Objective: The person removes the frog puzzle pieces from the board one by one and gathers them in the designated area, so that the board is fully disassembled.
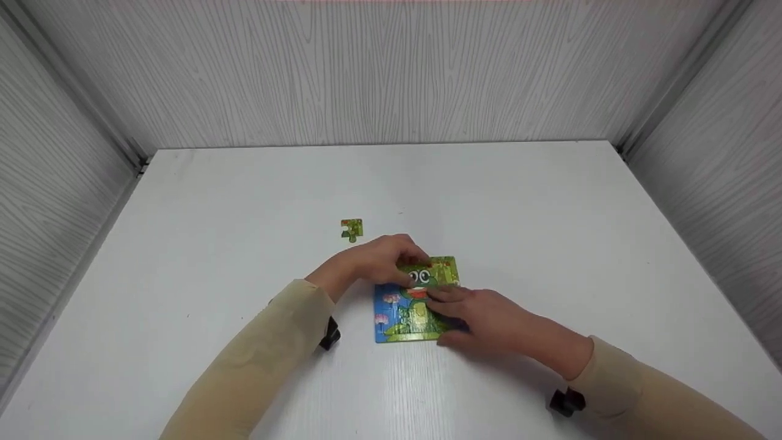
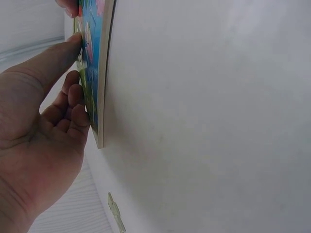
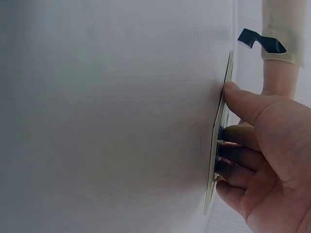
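Note:
A square jigsaw puzzle (image 1: 391,318) with a big-eyed green cartoon figure and pink flowers on blue lies flat on the table. Over its upper left part is my left hand (image 1: 385,260), thumb and bent fingers touching the picture's surface. My right hand (image 1: 489,315) rests on the right side, its fingers stretched onto the picture and its thumb at the lower edge. In the left wrist view the puzzle's board edge (image 2: 103,92) shows beside the left fingers. The right wrist view has the puzzle (image 3: 214,141) edge-on, with the thumb against its rim. Both hands hide parts of the picture.
One loose green puzzle piece (image 1: 354,228) lies on the white table (image 1: 244,201), beyond the left hand. Pale wood-grain panels (image 1: 391,73) stand at the back and both sides. Beige sleeves cover the forearms, with a dark device (image 1: 568,402) at each wrist.

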`<state>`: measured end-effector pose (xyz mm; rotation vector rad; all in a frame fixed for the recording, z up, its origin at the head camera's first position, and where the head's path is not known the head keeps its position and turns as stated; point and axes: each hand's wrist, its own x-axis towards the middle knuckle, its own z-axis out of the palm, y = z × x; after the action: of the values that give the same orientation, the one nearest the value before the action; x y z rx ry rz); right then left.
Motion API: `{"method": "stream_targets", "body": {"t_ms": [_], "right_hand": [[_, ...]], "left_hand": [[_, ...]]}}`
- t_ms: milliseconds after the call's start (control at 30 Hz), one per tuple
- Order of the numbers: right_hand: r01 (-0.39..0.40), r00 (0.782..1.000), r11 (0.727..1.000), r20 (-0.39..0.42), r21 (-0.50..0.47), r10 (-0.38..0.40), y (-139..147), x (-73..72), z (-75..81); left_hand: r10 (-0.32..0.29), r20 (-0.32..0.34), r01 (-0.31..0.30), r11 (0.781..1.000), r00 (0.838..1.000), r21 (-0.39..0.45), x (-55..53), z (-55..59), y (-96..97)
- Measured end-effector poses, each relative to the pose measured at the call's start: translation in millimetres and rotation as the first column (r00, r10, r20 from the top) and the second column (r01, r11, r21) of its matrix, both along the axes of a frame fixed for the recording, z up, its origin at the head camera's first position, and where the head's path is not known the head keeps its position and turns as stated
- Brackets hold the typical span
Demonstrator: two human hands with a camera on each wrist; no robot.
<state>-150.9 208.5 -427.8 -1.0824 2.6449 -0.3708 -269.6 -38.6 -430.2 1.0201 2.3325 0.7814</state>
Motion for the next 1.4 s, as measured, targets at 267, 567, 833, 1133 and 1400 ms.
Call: {"method": "stream_targets", "body": {"t_ms": [267, 567, 833, 1133, 1400], "right_hand": [[-0.009, 1.0, 1.0, -0.001, 0.01, 0.009, -3.3, 0.3, 1.0], [-0.005, 1.0, 1.0, 0.019, -0.011, 0.005, -3.8, 2.2, -3.1], [-0.005, 1.0, 1.0, 0.013, -0.021, 0.006, -3.3, 1.9, -5.5], [-0.002, 1.0, 1.0, -0.006, -0.022, 0.002, -3.3, 3.2, -5.9], [-0.005, 1.0, 1.0, -0.011, -0.021, 0.005, -3.9, 3.6, -5.5]], "left_hand": [[-0.026, -0.01, 0.026, 0.999, 1.0, -0.019, -0.6, 1.5, 1.5], [-0.054, -0.023, 0.053, 0.998, 0.998, -0.039, 0.0, 1.3, 2.2], [-0.048, -0.018, 0.047, 0.997, 0.999, -0.054, 2.7, 5.3, 3.5], [-0.053, -0.037, 0.051, 0.997, 0.998, -0.056, 2.3, 4.4, 4.6], [-0.053, -0.035, 0.051, 0.997, 0.998, -0.053, 3.8, 4.5, 4.3]]}}
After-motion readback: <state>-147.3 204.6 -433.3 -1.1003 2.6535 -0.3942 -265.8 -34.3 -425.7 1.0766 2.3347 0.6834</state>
